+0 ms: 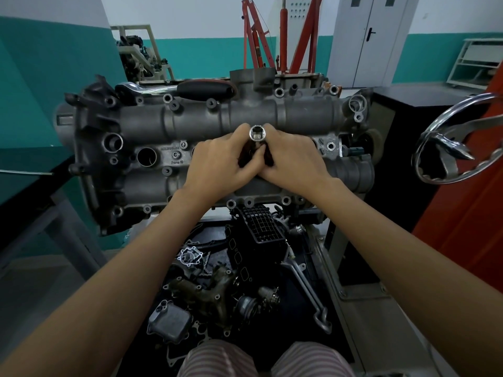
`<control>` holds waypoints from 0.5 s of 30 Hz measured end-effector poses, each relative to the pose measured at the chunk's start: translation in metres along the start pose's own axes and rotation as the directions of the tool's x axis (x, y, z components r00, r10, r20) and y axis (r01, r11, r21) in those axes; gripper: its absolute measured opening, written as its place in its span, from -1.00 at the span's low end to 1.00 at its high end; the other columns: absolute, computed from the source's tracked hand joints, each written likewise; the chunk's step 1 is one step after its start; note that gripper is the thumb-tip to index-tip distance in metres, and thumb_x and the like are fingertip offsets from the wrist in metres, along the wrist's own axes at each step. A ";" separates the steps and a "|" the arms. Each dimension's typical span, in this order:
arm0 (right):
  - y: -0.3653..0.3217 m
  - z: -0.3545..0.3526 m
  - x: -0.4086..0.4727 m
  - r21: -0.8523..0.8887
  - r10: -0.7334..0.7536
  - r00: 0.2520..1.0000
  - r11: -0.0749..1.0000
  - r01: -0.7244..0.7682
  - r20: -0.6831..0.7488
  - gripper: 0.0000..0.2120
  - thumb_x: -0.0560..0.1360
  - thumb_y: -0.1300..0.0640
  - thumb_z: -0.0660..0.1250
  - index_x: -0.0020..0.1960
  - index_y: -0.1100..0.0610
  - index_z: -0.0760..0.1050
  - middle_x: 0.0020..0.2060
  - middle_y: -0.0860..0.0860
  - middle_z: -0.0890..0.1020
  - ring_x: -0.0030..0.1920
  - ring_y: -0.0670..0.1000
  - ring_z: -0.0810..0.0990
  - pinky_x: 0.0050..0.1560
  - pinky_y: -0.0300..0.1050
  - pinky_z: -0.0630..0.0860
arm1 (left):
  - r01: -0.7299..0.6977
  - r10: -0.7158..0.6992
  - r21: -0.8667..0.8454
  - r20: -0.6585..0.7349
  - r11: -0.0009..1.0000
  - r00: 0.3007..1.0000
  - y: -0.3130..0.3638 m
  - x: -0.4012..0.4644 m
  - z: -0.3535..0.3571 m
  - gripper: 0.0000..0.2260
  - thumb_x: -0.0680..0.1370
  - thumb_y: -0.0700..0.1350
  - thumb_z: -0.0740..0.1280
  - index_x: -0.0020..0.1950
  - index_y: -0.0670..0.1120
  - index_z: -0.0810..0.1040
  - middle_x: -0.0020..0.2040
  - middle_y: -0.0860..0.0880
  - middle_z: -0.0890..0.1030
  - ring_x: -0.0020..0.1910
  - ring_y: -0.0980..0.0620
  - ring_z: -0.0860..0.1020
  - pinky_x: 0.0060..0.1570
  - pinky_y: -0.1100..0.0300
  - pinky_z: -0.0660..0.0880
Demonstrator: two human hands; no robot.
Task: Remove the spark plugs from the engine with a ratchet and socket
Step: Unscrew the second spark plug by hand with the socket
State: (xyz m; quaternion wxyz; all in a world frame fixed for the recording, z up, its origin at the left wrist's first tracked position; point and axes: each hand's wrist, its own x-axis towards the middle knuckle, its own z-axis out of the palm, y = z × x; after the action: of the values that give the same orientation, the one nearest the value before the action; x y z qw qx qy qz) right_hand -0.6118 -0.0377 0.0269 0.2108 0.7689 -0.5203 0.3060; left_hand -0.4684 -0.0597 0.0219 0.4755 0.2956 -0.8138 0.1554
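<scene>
Chrome socket (256,132), pinched upright between left hand (217,161) and right hand (292,159) over the engine (190,123) middle, could tilt and cross-seat on the hidden plug.

Both bare forearms reach forward from seven and five o'clock and converge at the centre. The left hand (217,161) and right hand (291,159) lie back-up, side by side and touching, fingers curled inward around a shiny silver cylindrical metal socket (257,133) standing at twelve o'clock between their fingertips.
</scene>
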 end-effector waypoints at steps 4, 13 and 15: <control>0.002 0.001 0.000 -0.044 0.013 1.000 0.999 -0.012 0.015 -0.69 0.47 -0.04 0.17 0.03 0.18 0.46 -0.22 0.07 0.62 -0.19 0.15 0.58 -0.29 -0.10 0.29 | -0.020 0.021 0.010 -0.012 1.000 1.000 -0.001 0.000 0.000 -0.78 0.47 -0.02 0.24 -0.23 -0.17 0.44 -0.47 0.02 0.44 -0.55 -0.08 0.45 -0.49 0.27 0.20; 0.004 0.000 0.000 -0.060 -0.031 0.999 0.998 0.033 0.041 -0.74 0.51 0.03 0.16 -0.07 0.22 0.48 -0.24 0.14 0.61 -0.20 0.21 0.56 -0.29 -0.10 0.23 | -0.003 0.003 -0.028 0.013 1.000 1.000 0.000 -0.001 -0.001 -0.68 0.49 0.04 0.18 -0.16 -0.23 0.42 -0.46 0.14 0.30 -0.54 -0.09 0.45 -0.54 0.20 0.30; 0.004 0.000 0.000 -0.071 -0.037 0.999 0.997 0.039 0.030 -0.71 0.50 0.00 0.14 0.01 0.19 0.48 -0.20 0.10 0.62 -0.18 0.18 0.57 -0.27 -0.08 0.27 | -0.006 0.007 -0.024 0.016 1.000 1.000 -0.001 -0.001 -0.001 -0.67 0.49 0.04 0.17 -0.15 -0.24 0.40 -0.47 0.12 0.31 -0.55 -0.10 0.44 -0.53 0.21 0.27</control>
State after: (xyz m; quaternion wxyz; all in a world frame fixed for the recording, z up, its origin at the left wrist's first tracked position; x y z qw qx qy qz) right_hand -0.6155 -0.0395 0.0267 0.2365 0.7750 -0.5189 0.2721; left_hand -0.4668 -0.0595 0.0218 0.4721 0.2885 -0.8203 0.1449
